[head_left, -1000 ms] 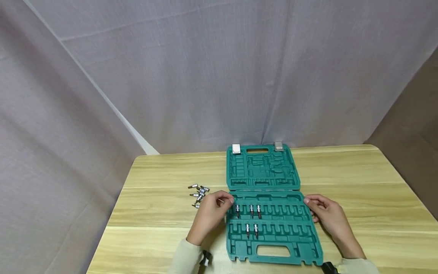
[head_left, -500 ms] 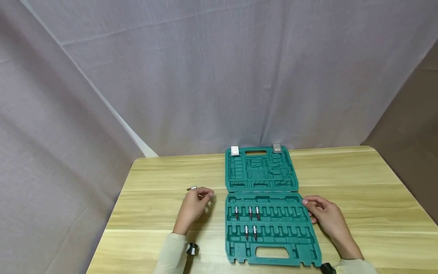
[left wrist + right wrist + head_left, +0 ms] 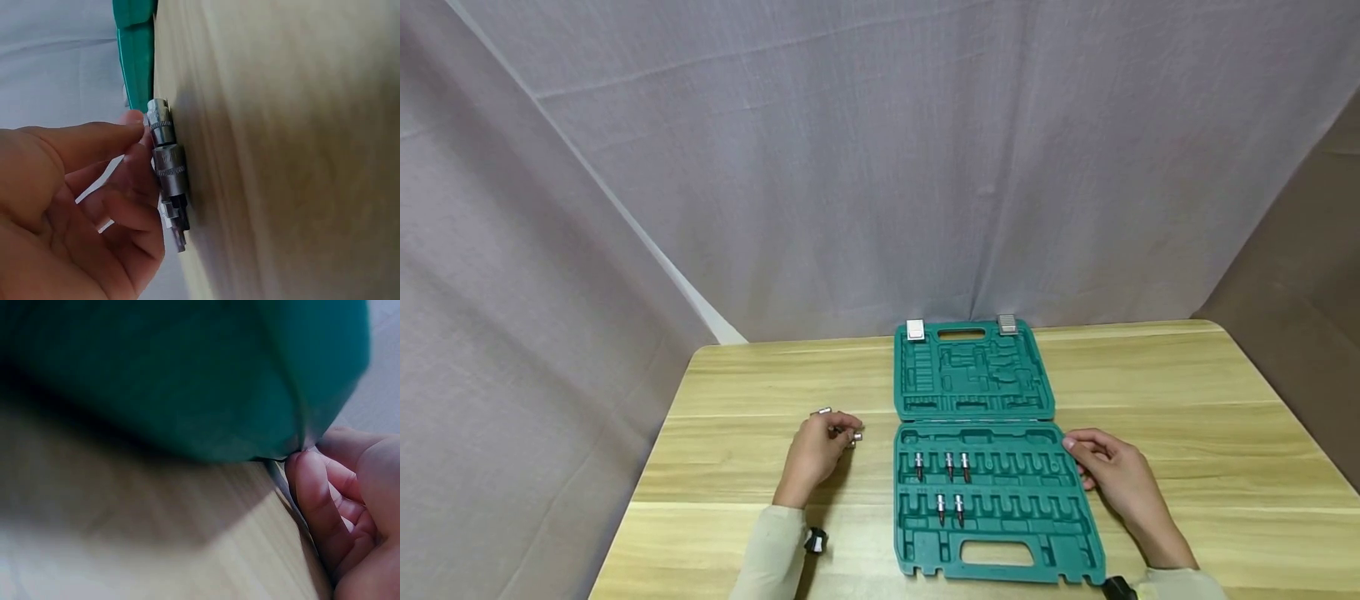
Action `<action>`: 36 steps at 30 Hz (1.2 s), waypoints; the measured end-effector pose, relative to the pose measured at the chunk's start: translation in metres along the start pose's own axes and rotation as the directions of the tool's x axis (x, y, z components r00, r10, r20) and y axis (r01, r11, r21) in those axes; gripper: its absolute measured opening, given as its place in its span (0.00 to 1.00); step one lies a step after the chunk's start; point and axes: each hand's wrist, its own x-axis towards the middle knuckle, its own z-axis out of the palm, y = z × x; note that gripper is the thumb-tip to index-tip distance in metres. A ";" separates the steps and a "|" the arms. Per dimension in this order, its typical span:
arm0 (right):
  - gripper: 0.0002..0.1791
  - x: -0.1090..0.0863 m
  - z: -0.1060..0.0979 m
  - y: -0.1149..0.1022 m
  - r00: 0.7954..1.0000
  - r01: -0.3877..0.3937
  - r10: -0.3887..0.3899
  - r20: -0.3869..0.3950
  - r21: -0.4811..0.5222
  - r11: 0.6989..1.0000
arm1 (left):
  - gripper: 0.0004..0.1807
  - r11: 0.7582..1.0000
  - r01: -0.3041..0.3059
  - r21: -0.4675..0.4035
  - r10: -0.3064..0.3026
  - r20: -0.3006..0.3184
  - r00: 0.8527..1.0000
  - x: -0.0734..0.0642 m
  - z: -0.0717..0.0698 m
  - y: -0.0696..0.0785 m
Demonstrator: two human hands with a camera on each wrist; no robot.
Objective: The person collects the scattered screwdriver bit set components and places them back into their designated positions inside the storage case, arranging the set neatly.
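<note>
My left hand [image 3: 815, 450], left of the case in the head view, has thumb and index finger together at a silver bit socket [image 3: 161, 122], pinching it by its round end. Right below it in the left wrist view is a second bit socket [image 3: 170, 170] with a dark bit tip; more overlap behind. The hand hides most of the pile. My right hand [image 3: 1116, 471] grips the right edge of the open green tool case [image 3: 1000, 527], thumb on the rim. Several bit sockets sit in the case's slots, among them one in the upper row [image 3: 966, 467] and one in the lower row [image 3: 958, 509].
The case's lid [image 3: 973, 375] lies folded back toward the grey curtain [image 3: 850, 183], its two latches at the far edge. A loose bit socket [image 3: 822, 411] shows just beyond my left hand. The wooden table [image 3: 737, 467] extends on both sides.
My left hand has moved left from the case's left edge to the pile of bit sockets, and its fingers have come down onto one. The right hand has stayed on the case edge.
</note>
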 end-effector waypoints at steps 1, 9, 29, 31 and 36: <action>0.26 0.000 0.000 0.000 1.000 -0.003 0.003 0.001 -0.002 1.000 | 0.08 0.999 -0.009 0.039 0.009 -0.008 1.000 0.000 0.000 0.001; 0.26 0.001 0.000 -0.002 1.000 -0.004 0.004 0.001 -0.002 1.000 | 0.05 0.968 -0.066 0.241 0.077 -0.035 0.996 -0.003 0.000 0.006; 0.24 0.001 0.000 -0.001 1.000 0.007 -0.007 -0.003 0.006 1.000 | 0.05 0.911 -0.062 0.407 0.093 -0.056 0.994 0.005 0.005 0.012; 0.24 0.001 0.000 -0.001 1.000 0.006 -0.006 -0.003 0.006 1.000 | 0.05 0.913 -0.064 0.404 0.096 -0.059 0.994 0.005 0.005 0.011; 0.25 0.000 0.001 -0.001 1.000 -0.001 0.001 0.002 0.009 1.000 | 0.04 0.921 -0.093 0.379 0.124 -0.057 0.991 0.005 0.005 0.010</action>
